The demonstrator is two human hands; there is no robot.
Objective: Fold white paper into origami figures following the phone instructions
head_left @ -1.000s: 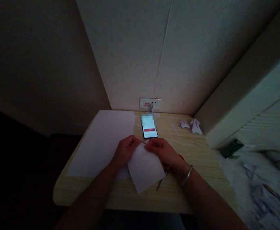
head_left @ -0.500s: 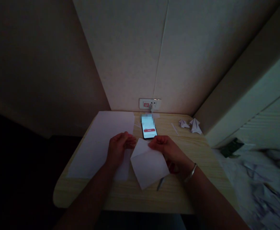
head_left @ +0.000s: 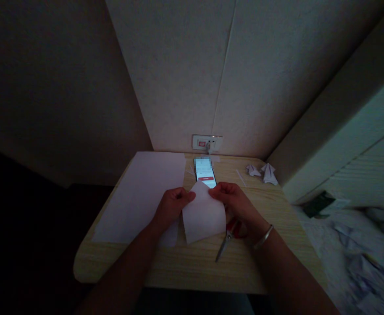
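A small white sheet of paper with a pointed top is held up over the table, in front of the phone. My left hand pinches its left edge between thumb and fingers. On the other side, my right hand grips the upper right edge; a bracelet circles that wrist. Below my right hand lie red-handled scissors, blades pointing toward me. The lit phone lies just behind the paper, its lower end partly covered.
Large white paper covers the left of the wooden table. Two folded paper pieces, one a small shape and one a taller shape, stand at the back right. Thin paper strips lie near the phone. A wall socket holds a plug.
My left hand has moved right and taken hold of the paper's left edge. The paper has turned more upright and risen slightly, uncovering more of the scissors.
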